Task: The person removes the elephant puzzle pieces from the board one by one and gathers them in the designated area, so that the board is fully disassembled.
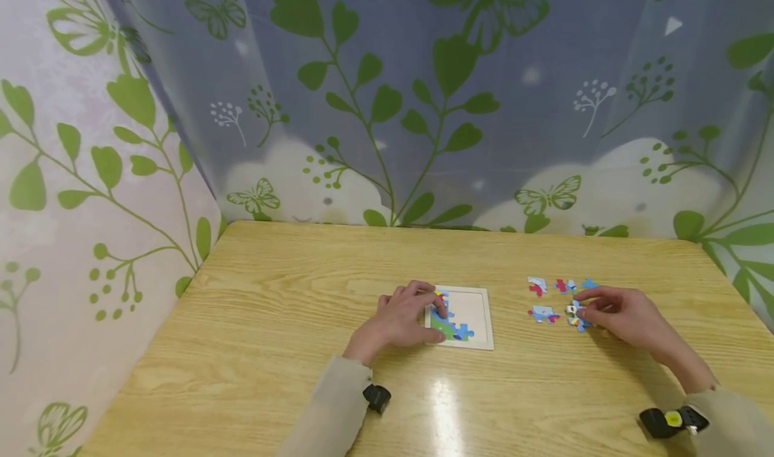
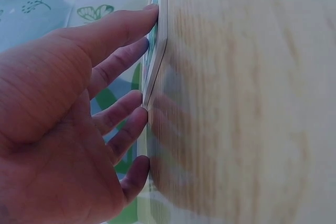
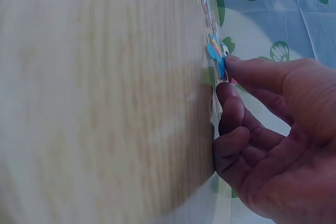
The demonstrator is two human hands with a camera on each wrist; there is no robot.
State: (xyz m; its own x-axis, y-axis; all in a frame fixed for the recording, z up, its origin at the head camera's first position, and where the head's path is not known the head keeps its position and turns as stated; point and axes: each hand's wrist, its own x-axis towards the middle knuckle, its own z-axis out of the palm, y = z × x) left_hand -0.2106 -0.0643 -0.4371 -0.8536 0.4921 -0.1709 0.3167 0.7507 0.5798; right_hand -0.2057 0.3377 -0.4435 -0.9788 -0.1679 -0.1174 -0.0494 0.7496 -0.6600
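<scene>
A square wooden puzzle tray (image 1: 480, 317) lies on the table, its left and lower parts filled with joined colourful pieces (image 1: 462, 331). Across its left side rests my left hand (image 1: 402, 317), fingers spread. In the left wrist view the thumb (image 2: 131, 23) touches the tray's face near its edge, while other fingertips reach the frame and the tabletop. To the right of the tray, my right hand (image 1: 629, 316) pinches a blue puzzle piece (image 1: 577, 316) with a black-and-white patch. The right wrist view shows the thumb on this piece (image 3: 217, 56), close over the table.
Several loose puzzle pieces lie near my right hand, among them a white and red one (image 1: 537, 285), a small red one (image 1: 564, 285) and a light blue one (image 1: 543, 314). A patterned curtain (image 1: 399, 107) hangs behind the wooden table (image 1: 272, 296).
</scene>
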